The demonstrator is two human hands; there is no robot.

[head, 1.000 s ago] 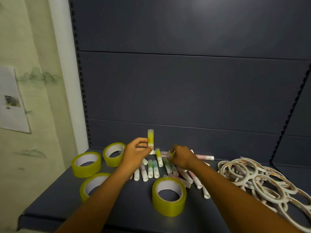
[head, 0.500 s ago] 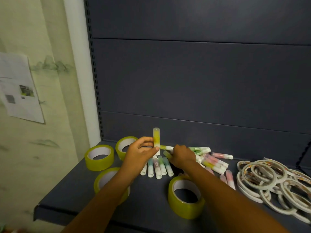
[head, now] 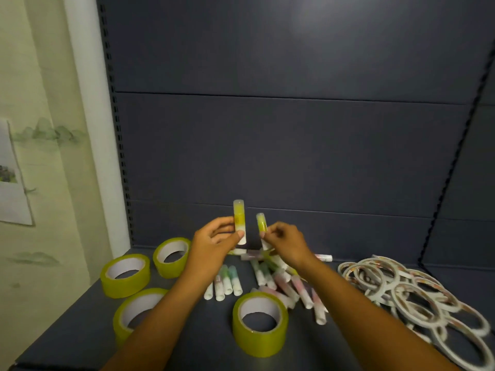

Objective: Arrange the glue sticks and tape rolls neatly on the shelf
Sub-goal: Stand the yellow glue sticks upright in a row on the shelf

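Hands meet mid-frame: our left hand (head: 214,242) pinches a yellow stick (head: 239,224) upright. Our right hand (head: 285,243) pinches a green stick (head: 261,223) beside it, above the shelf (head: 80,330).

Your right hand (head: 284,243), which was down among the loose glue sticks (head: 281,282) on the shelf (head: 67,330) 1 s ago, has come up pinching 1 yellow-green stick (head: 261,223) upright, just beside the yellow stick (head: 239,223) in your left hand (head: 214,243).
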